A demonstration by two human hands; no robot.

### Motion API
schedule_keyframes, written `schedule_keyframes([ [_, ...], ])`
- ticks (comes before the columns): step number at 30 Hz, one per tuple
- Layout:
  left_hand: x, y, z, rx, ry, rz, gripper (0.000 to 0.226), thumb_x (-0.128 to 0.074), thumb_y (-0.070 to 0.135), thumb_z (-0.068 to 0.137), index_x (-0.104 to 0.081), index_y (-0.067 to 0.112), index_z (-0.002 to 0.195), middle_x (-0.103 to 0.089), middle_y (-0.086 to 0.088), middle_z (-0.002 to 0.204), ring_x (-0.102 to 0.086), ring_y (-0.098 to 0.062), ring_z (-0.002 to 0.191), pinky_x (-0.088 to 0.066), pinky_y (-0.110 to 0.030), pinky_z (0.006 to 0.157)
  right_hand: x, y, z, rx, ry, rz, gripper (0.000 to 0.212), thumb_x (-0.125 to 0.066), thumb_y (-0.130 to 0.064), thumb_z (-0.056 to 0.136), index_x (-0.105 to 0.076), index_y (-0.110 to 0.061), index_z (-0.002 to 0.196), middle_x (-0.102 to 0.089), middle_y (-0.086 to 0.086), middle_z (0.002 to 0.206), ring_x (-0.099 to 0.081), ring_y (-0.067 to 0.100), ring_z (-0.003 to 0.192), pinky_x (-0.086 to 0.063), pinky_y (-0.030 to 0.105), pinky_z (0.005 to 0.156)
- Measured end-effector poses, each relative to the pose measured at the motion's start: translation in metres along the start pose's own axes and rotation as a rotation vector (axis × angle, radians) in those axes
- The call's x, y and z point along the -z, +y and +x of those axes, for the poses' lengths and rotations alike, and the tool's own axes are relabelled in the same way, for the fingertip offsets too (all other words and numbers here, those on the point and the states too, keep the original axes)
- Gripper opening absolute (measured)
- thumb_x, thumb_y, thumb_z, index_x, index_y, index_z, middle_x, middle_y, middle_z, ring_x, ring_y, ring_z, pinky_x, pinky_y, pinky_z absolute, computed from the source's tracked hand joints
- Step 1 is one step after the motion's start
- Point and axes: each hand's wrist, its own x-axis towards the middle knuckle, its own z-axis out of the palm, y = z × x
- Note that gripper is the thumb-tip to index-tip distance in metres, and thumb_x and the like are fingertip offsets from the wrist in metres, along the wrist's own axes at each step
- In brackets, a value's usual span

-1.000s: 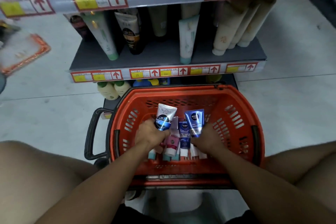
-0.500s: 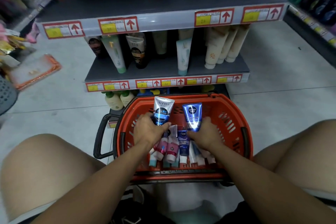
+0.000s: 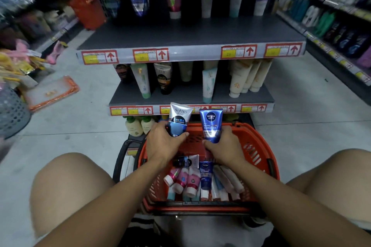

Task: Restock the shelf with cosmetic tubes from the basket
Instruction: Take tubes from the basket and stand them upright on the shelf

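My left hand (image 3: pixel 164 144) grips a white and blue Softto tube (image 3: pixel 178 119), held upright above the orange basket (image 3: pixel 259 158). My right hand (image 3: pixel 223 149) grips a blue Nivea Men tube (image 3: pixel 210 124), also upright. Both tubes stand just in front of the lower shelf (image 3: pixel 190 94). In the basket lie several more tubes, among them pink ones (image 3: pixel 186 181) and a small blue Nivea tube (image 3: pixel 205 174). The middle shelf (image 3: pixel 190 36) has a wide bare front area with tubes standing at its back.
The lower shelf holds several upright tubes, cream ones (image 3: pixel 245 78) at the right. Green-capped bottles (image 3: pixel 138 125) stand below it. My knees flank the basket. A grey basket (image 3: pixel 11 110) and an orange-edged packet (image 3: pixel 50 92) lie on the floor at left. Another shelving row (image 3: pixel 331 22) runs along the right.
Both hands have lifted their tubes up and away from the basket toward the shelves. The view has tilted upward, showing the middle shelf and the tubes above it.
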Motion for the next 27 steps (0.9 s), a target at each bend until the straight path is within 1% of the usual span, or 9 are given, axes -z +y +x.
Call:
schedule_keyframes([
  [3, 0.017, 0.010, 0.014, -0.028, 0.056, -0.041, 0.063, -0.085, 0.063, 0.068, -0.068, 0.021, 0.112, -0.062, 0.004, 0.104, -0.059, -0.015, 0.092, -0.055, -0.035, 0.077, 0.008, -0.027, 0.004, 0.079, 0.033, 0.012, 0.058, -0.083, -0.047, 0.077, -0.044, -0.023, 0.111, -0.063, -0.008, 0.098, -0.065, 0.017, 0.087, -0.051, 0.034, 0.069],
  [6, 0.036, 0.018, 0.028, -0.043, 0.119, -0.089, 0.063, -0.083, 0.068, 0.067, -0.068, 0.023, 0.109, -0.062, 0.007, 0.099, -0.062, -0.012, 0.088, -0.057, -0.033, 0.074, 0.014, -0.055, 0.008, 0.147, 0.064, 0.048, 0.058, -0.084, -0.045, 0.078, -0.047, -0.021, 0.115, -0.065, -0.010, 0.097, -0.064, 0.011, 0.083, -0.049, 0.027, 0.065],
  [7, 0.043, 0.022, 0.033, -0.047, 0.145, -0.104, 0.064, -0.083, 0.068, 0.067, -0.068, 0.023, 0.110, -0.061, 0.007, 0.098, -0.062, -0.011, 0.087, -0.056, -0.031, 0.073, 0.016, -0.065, 0.011, 0.165, 0.082, 0.059, 0.058, -0.084, -0.045, 0.077, -0.047, -0.021, 0.114, -0.066, -0.009, 0.098, -0.066, 0.012, 0.085, -0.050, 0.028, 0.066],
  [10, 0.064, 0.032, 0.048, -0.069, 0.199, -0.135, 0.064, -0.085, 0.064, 0.070, -0.067, 0.022, 0.115, -0.060, 0.006, 0.101, -0.061, -0.010, 0.088, -0.053, -0.026, 0.072, 0.021, -0.092, 0.017, 0.224, 0.120, 0.091, 0.058, -0.084, -0.047, 0.075, -0.045, -0.025, 0.112, -0.068, -0.008, 0.102, -0.068, 0.014, 0.088, -0.057, 0.036, 0.073],
  [13, 0.084, 0.038, 0.064, -0.086, 0.246, -0.152, 0.065, -0.084, 0.063, 0.071, -0.066, 0.021, 0.118, -0.060, 0.005, 0.104, -0.060, -0.011, 0.091, -0.056, -0.030, 0.074, 0.026, -0.119, 0.025, 0.289, 0.133, 0.118, 0.059, -0.082, -0.050, 0.075, -0.045, -0.027, 0.114, -0.065, -0.010, 0.104, -0.067, 0.014, 0.091, -0.060, 0.042, 0.078],
  [15, 0.097, 0.038, 0.076, -0.084, 0.287, -0.159, 0.065, -0.084, 0.063, 0.071, -0.067, 0.022, 0.118, -0.060, 0.006, 0.105, -0.061, -0.011, 0.092, -0.057, -0.030, 0.075, 0.030, -0.138, 0.032, 0.318, 0.139, 0.137, 0.058, -0.082, -0.052, 0.074, -0.046, -0.028, 0.113, -0.064, -0.010, 0.105, -0.066, 0.012, 0.093, -0.059, 0.042, 0.081],
  [19, 0.124, 0.042, 0.102, -0.092, 0.355, -0.183, 0.065, -0.083, 0.064, 0.070, -0.067, 0.023, 0.119, -0.063, 0.006, 0.106, -0.062, -0.010, 0.092, -0.051, -0.022, 0.073, 0.038, -0.179, 0.045, 0.386, 0.170, 0.198, 0.062, -0.084, -0.054, 0.071, -0.048, -0.028, 0.115, -0.067, -0.012, 0.106, -0.067, 0.008, 0.096, -0.059, 0.040, 0.084],
  [22, 0.143, 0.042, 0.123, -0.100, 0.388, -0.189, 0.065, -0.084, 0.065, 0.069, -0.067, 0.023, 0.117, -0.066, 0.006, 0.107, -0.064, -0.011, 0.092, -0.055, -0.026, 0.074, 0.040, -0.207, 0.056, 0.428, 0.182, 0.243, 0.064, -0.083, -0.058, 0.068, -0.049, -0.030, 0.114, -0.069, -0.015, 0.103, -0.068, 0.005, 0.094, -0.060, 0.040, 0.083],
  [27, 0.171, 0.045, 0.161, -0.097, 0.433, -0.187, 0.067, -0.081, 0.066, 0.069, -0.066, 0.024, 0.118, -0.065, 0.005, 0.111, -0.062, -0.012, 0.096, -0.054, -0.031, 0.079, 0.040, -0.251, 0.076, 0.485, 0.189, 0.228, 0.062, -0.085, -0.052, 0.071, -0.048, -0.027, 0.114, -0.067, -0.016, 0.101, -0.067, 0.005, 0.092, -0.060, 0.039, 0.083],
])
